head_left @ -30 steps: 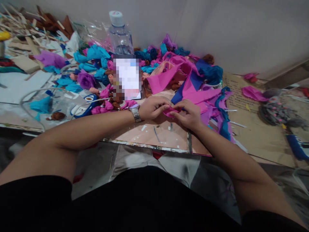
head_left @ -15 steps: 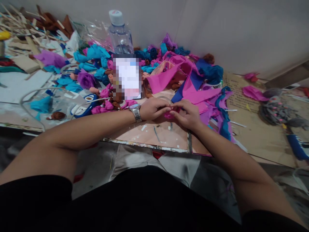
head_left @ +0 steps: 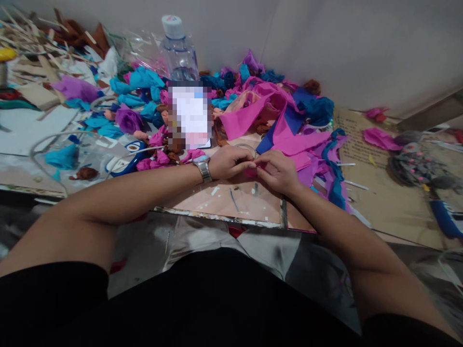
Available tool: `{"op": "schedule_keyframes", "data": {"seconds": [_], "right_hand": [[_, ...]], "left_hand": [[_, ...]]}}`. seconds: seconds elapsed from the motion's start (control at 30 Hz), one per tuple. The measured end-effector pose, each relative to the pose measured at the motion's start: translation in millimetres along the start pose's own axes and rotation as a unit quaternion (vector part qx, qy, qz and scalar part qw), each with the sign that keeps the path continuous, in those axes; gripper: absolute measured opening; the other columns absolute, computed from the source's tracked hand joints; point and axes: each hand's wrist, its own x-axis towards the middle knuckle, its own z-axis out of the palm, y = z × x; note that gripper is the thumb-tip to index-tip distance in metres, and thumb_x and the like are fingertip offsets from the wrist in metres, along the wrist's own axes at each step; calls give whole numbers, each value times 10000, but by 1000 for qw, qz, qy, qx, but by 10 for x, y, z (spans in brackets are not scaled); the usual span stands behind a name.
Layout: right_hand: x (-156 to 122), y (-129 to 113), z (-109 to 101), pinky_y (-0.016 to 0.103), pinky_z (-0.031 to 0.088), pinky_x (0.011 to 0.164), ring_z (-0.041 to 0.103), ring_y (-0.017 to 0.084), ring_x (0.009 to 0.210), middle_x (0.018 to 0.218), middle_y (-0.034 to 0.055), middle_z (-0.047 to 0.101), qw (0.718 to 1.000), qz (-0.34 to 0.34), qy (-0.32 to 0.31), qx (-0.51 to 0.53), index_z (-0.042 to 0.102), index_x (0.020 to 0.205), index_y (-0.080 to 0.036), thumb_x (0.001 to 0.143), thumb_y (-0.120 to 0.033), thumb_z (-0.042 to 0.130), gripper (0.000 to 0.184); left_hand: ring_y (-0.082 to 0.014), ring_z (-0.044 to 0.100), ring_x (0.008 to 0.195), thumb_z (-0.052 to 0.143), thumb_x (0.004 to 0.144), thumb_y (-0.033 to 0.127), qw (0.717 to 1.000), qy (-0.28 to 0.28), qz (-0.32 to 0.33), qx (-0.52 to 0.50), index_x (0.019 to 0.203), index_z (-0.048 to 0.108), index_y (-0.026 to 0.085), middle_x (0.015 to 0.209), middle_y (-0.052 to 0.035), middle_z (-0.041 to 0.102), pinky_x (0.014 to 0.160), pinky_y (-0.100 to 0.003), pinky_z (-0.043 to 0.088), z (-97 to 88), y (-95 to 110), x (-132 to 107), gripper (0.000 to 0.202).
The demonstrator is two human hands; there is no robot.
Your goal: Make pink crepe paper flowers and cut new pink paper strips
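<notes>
Close together over the table, my left hand (head_left: 230, 163) and my right hand (head_left: 278, 171) meet fingertip to fingertip. Both are closed in a pinch on a small piece of pink crepe paper (head_left: 250, 172), mostly covered by the fingers. Just behind the hands lies a clear ring-shaped roll (head_left: 246, 146), perhaps tape, partly hidden. Long pink crepe paper strips (head_left: 238, 120) spread behind and to the right of my right hand. Several pink crinkled paper rosettes (head_left: 159, 158) lie left of my left hand.
A clear bottle (head_left: 180, 58) stands at the back beside a phone (head_left: 191, 115) with a blurred screen. A blue and white tool (head_left: 125, 161) with a cable lies left. Wooden sticks (head_left: 25, 36) fill the far left; cardboard (head_left: 358, 159) covers the right. The table edge (head_left: 217, 218) is near my body.
My hands stay together in nearly the same place, with only slight finger shifts around the pink crepe paper. Nothing else has visibly moved.
</notes>
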Motion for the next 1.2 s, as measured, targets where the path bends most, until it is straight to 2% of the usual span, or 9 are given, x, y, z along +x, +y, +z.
{"op": "schedule_keyframes", "data": {"seconds": [0.2,0.27,0.43,0.63,0.77,0.93,1.2], "right_hand": [[2,-45,-9,430,563,874,772,239,914,956,44,824,1000,4,-22,5,727,995,-274,1019,-412,683,147],[9,-69,-21,430,572,857,768,237,886,931,39,818,1000,2,-3,9,718,972,-274,1000,-384,703,115],[17,-111,-58,409,580,758,718,217,769,839,35,778,997,4,78,24,711,904,-262,951,-331,747,91],[9,-104,-57,419,584,709,696,227,730,791,43,750,993,19,114,39,692,848,-258,916,-365,732,133],[20,-97,-70,413,587,711,696,223,733,803,44,757,991,22,126,35,702,860,-255,921,-336,737,107],[38,-101,-67,388,589,736,715,212,756,832,36,779,995,19,97,15,722,887,-250,943,-309,745,85],[20,-61,-18,408,596,777,744,220,788,857,32,805,998,8,66,-1,764,943,-263,985,-358,733,108]], "left_hand": [[-126,633,628,651,1033,556,1000,-6,3,-4,876,707,176,750,-39,736,638,-248,450,0,17,-1,415],[-139,671,677,677,1021,527,1000,-4,13,-5,912,708,177,793,-53,756,662,-251,474,12,20,-3,368],[-173,749,839,639,1024,334,999,10,49,14,1116,727,172,964,-101,807,734,-267,530,41,8,-20,206],[-192,765,966,618,1042,335,1000,-11,10,0,1200,718,187,1106,-120,813,834,-295,566,38,8,-35,238],[-198,750,925,645,1031,375,1000,-20,-11,13,1204,709,179,1086,-121,803,792,-304,550,24,-4,-24,269],[-230,732,978,711,993,435,999,26,26,12,1177,693,181,1082,-125,782,856,-352,570,22,-34,-5,314],[-186,742,884,673,1041,395,998,30,53,26,1063,724,181,949,-89,792,805,-301,556,32,-37,3,221]]}}
